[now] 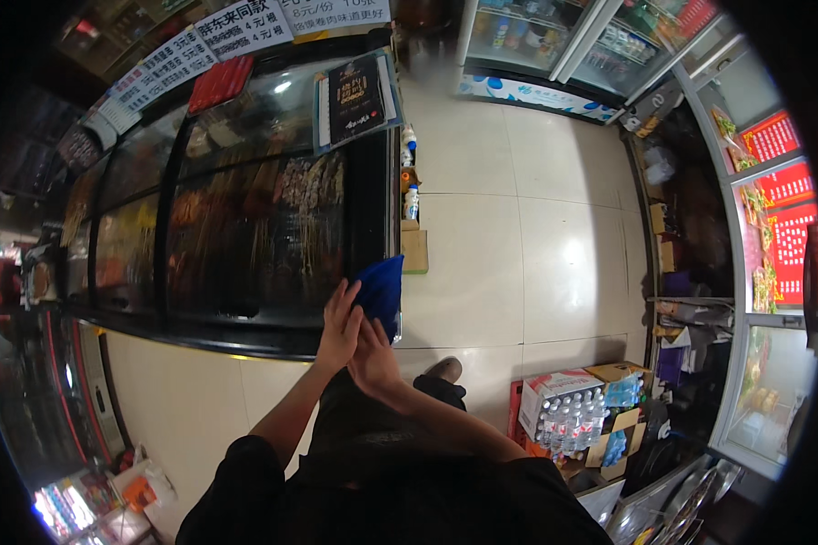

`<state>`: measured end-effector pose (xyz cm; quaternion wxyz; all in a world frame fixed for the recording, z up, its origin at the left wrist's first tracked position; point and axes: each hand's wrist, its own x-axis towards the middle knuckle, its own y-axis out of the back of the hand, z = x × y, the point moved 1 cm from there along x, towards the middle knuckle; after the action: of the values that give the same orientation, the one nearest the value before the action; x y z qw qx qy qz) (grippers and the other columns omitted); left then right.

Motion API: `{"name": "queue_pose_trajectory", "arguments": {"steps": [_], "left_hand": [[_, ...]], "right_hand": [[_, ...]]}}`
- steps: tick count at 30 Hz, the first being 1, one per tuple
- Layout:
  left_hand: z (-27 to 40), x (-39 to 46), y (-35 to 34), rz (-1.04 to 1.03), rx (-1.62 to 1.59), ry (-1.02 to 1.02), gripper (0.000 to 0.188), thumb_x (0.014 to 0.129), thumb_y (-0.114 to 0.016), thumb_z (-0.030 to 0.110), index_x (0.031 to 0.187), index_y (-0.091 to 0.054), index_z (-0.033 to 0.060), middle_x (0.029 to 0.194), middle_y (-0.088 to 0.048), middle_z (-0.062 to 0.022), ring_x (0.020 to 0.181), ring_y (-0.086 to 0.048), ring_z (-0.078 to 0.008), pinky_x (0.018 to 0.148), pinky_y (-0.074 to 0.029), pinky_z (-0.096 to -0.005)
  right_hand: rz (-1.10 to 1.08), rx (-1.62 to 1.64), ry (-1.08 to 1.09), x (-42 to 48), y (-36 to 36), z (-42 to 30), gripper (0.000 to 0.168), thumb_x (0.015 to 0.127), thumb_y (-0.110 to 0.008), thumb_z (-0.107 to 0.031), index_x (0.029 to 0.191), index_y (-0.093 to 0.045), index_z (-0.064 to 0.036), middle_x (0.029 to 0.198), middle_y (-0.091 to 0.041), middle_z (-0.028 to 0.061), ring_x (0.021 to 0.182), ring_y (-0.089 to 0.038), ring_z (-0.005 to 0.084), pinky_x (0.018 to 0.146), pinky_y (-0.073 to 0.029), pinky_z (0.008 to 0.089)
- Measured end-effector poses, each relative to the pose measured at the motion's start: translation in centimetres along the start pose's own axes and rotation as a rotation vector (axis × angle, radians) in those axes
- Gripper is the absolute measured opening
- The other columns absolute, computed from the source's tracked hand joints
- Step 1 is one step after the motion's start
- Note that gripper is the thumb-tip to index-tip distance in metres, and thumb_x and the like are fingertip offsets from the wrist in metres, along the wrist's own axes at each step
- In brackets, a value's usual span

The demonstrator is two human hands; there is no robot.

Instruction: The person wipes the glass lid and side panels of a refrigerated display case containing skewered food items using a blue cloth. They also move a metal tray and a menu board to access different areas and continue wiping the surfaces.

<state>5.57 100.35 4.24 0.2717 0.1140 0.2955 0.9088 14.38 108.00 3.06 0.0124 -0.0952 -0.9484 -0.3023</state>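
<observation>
A folded blue cloth (pixel 380 291) lies at the near right corner of a black-framed glass display case (pixel 368 197). My left hand (pixel 341 325) reaches over the corner, its fingertips at the cloth's left edge. Close against it, my right hand (pixel 375 360) has its fingers at the lower part of the cloth. Both hands touch the cloth; whether the fingers grip it or only press on it is not clear. Under the glass lie several rows of skewered food (pixel 312 184).
Menus (pixel 358 95) and a red stack (pixel 221 83) rest on the case top. Small bottles (pixel 411 203) stand along its right side. Packed water bottles (pixel 572 419) and cartons sit on the tiled floor (pixel 463 272) at lower right. A glass-door fridge (pixel 538 95) stands at the back.
</observation>
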Motion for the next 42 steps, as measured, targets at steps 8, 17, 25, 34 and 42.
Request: {"name": "queue_pose_trajectory", "arguments": {"steps": [8,17,25,34,42], "left_hand": [[0.1,-12.1,-5.4,0.109,-0.181,0.438,0.040,0.102,-0.045,0.024,0.133,-0.044,-0.0002,0.137,-0.042,-0.0195,0.120,-0.047,-0.0321,0.100,-0.040,-0.0377],[10.3,7.8,-2.4,0.494,-0.523,0.407,0.040,0.094,-0.057,0.013,0.131,-0.046,0.0047,0.115,-0.057,-0.0099,0.105,-0.056,-0.0164,0.088,-0.047,-0.0276],[13.8,29.7,-1.9,0.285,-0.137,0.442,0.021,0.090,-0.059,0.010,0.109,-0.059,0.0007,0.087,-0.067,-0.0143,0.084,-0.063,-0.0156,0.075,-0.050,-0.0321],[15.4,42.5,-9.4,0.579,-0.710,0.669,0.027,0.100,-0.054,0.029,0.109,-0.061,0.0041,0.077,-0.052,0.0011,0.069,-0.046,-0.0056,0.061,-0.040,-0.0239],[18.2,50.7,-12.2,1.246,-1.222,0.746,0.037,0.100,-0.047,0.045,0.093,-0.053,0.0088,0.080,-0.055,-0.0053,0.069,-0.057,-0.0192,0.063,-0.049,-0.0345]], "right_hand": [[-0.658,0.638,-0.194,-0.8,6.7,3.9,0.024,0.079,-0.049,0.004,0.096,-0.066,0.001,0.096,-0.068,0.0163,0.097,-0.064,0.0271,0.088,-0.047,0.0328],[-0.480,0.738,0.121,17.6,19.6,4.3,0.027,0.092,-0.054,-0.008,0.119,-0.055,-0.006,0.111,-0.063,0.0083,0.110,-0.059,0.0203,0.092,-0.047,0.0299],[-0.012,-0.180,-0.209,37.4,36.1,26.0,0.012,0.090,-0.058,-0.013,0.096,-0.062,-0.004,0.085,-0.068,0.0157,0.080,-0.066,0.0342,0.071,-0.052,0.0398],[0.029,-0.369,0.009,67.7,30.3,26.7,0.038,0.087,-0.063,-0.041,0.101,-0.061,-0.006,0.095,-0.065,0.0126,0.095,-0.061,0.0330,0.083,-0.048,0.0441],[-0.328,-0.368,0.226,77.6,26.7,29.0,0.035,0.087,-0.061,-0.042,0.077,-0.067,-0.009,0.073,-0.066,0.0098,0.074,-0.065,0.0292,0.078,-0.047,0.0438]]}}
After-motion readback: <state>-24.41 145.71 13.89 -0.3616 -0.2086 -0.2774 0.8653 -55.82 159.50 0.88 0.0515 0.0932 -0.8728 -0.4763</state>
